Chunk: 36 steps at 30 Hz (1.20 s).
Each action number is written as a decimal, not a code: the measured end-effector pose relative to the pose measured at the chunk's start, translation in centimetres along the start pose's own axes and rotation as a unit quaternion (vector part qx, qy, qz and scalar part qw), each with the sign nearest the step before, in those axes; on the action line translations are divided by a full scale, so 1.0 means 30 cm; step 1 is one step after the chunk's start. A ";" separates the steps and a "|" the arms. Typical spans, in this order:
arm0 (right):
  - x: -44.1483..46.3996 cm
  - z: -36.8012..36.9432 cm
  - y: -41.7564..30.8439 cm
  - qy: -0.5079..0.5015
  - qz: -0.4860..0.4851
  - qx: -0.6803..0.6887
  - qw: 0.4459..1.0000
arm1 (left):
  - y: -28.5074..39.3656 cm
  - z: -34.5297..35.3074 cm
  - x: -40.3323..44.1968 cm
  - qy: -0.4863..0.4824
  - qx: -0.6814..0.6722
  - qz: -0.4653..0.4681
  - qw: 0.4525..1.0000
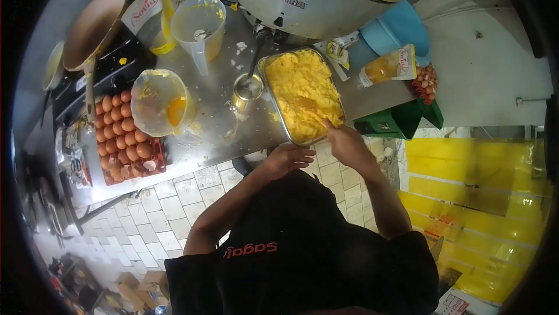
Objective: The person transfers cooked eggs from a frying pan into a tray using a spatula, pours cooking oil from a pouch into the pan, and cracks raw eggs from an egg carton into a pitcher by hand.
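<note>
A rectangular metal tray [275, 100] filled with yellow scrambled eggs [300, 79] lies on the steel counter in front of me. My right hand [349, 147] is closed around the handle of an orange-brown spatula [314, 114]. The spatula's head is partly sunk in the eggs and hard to make out. My left hand [286, 162] is at the tray's near edge, fingers loosely stretched to the right and holding nothing. Whether it touches the rim, I cannot tell. Left of the tray stands a small open container [248, 88] with a dark-handled utensil in it.
To the left are a carton of brown eggs [125, 134], a pitcher with raw egg [160, 105], a second pitcher [198, 23] and a frying pan [96, 26]. A large cooker [314, 3] stands behind. Rightward are a blue basin [399, 29], a pouch [389, 67] and a green container [393, 120].
</note>
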State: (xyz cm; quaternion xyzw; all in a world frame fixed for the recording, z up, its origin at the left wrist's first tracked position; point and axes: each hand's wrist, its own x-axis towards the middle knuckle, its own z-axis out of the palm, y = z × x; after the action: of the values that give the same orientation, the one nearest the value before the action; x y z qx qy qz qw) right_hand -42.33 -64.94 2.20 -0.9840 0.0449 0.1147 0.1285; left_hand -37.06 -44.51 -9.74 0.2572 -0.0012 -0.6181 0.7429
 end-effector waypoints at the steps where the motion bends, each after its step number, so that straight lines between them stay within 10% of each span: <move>1: -0.039 -0.104 -0.047 -0.017 0.022 0.030 0.999 | -0.009 -0.019 0.007 -0.013 -0.004 0.007 1.000; 16: -0.198 0.161 0.069 0.027 0.172 0.050 0.984 | -0.028 0.030 0.025 0.103 0.011 0.000 0.995; 25: -0.175 0.042 0.268 -0.039 -0.032 0.132 0.990 | -0.086 0.128 0.036 0.244 0.031 0.051 0.968; 36: 0.033 -0.159 0.439 -0.147 -0.270 -0.086 0.948 | -0.167 0.192 0.099 0.351 0.042 0.156 0.922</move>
State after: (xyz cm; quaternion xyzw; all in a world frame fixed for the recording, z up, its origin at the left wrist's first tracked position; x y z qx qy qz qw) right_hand -41.89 -78.92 3.26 -0.9390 -0.2515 0.2225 0.0747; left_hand -42.79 -49.96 -7.59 0.4852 0.1941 -0.3636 0.7712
